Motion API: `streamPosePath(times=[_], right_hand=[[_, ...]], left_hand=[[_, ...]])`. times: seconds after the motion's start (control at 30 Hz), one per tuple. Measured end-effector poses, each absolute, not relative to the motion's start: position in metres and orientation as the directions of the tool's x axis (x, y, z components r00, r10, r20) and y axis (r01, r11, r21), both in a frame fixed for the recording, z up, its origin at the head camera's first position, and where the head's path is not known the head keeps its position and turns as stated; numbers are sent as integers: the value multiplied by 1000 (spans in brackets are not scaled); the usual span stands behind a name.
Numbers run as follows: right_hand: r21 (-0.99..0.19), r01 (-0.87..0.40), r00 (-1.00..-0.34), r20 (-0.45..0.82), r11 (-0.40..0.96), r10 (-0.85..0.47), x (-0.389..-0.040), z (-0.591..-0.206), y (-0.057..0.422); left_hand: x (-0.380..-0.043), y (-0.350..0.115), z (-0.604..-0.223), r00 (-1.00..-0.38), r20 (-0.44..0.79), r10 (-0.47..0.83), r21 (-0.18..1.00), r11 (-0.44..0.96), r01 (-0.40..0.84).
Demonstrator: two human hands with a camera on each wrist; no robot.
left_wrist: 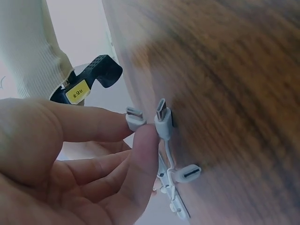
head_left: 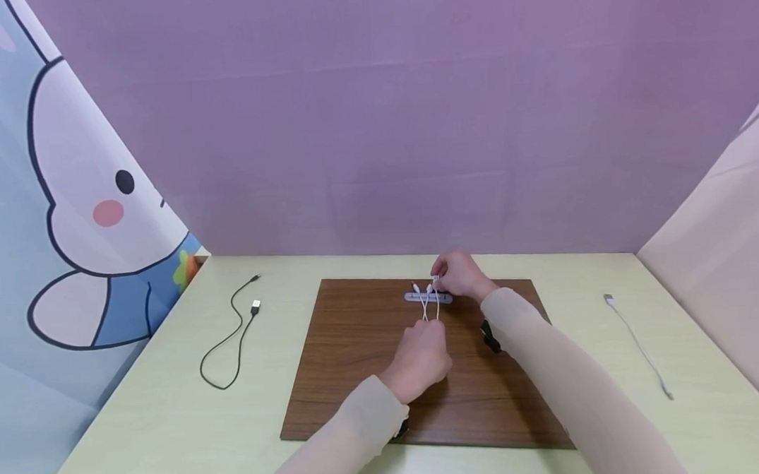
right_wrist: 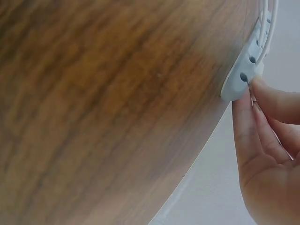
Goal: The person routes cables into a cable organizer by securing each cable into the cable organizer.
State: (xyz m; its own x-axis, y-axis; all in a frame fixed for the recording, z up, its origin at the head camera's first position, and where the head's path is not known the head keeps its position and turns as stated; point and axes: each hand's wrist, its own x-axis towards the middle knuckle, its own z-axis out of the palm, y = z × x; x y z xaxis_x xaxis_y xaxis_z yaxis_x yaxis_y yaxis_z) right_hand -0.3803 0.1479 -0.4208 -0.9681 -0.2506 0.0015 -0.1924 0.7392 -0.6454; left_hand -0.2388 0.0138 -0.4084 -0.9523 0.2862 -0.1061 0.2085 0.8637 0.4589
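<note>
A grey-blue cable organizer [head_left: 428,298] with a row of slots is fixed near the far edge of a brown wooden board [head_left: 353,365]. Several white cables [head_left: 424,307] cross it, their plugs lying beyond. With thumb and fingertip, my left hand [head_left: 419,359] pinches one small white connector [left_wrist: 135,119]. Two more white connectors, one upright [left_wrist: 162,123] and one lower down [left_wrist: 189,173], are beside the fingers in the left wrist view. My right hand [head_left: 460,274] pinches a white cable plug [head_left: 436,280] just behind the organizer; the fingers mostly hide it in the right wrist view.
A black USB cable [head_left: 239,326] lies looped on the pale table [head_left: 140,431], left of the board. On the right is a short white USB cable [head_left: 638,344]. Purple cloth [head_left: 374,124] hangs behind the table, and patterned cloth at both sides.
</note>
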Motion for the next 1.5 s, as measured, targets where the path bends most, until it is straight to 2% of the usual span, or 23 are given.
streamPosePath(times=[0.47, 0.83, 1.0, 1.2, 1.37, 1.5], right_hand=[[-597, -183, -969, -24, 781, -246, -382, -423, 145], [-587, -228, -952, -33, 777, -304, -379, -421, 153], [-567, -248, -947, -28, 785, -319, -378, -421, 153], [-554, -273, -946, 5, 786, -325, -372, -420, 155], [-558, -285, -950, 54, 779, -308, -360, -413, 175], [-566, -309, -945, 91, 764, -315, -351, -407, 193]], left_hand=[[-242, 17, -413, -950, -124, 288, 418, 883, 213], [-235, 18, -410, -950, -158, 270, 481, 861, 165], [-235, 18, -410, -949, -151, 278, 466, 867, 180], [-234, 17, -413, -950, -152, 272, 460, 870, 176], [-234, 19, -415, -951, -98, 295, 425, 876, 228], [-233, 20, -413, -952, -117, 284, 436, 876, 208]])
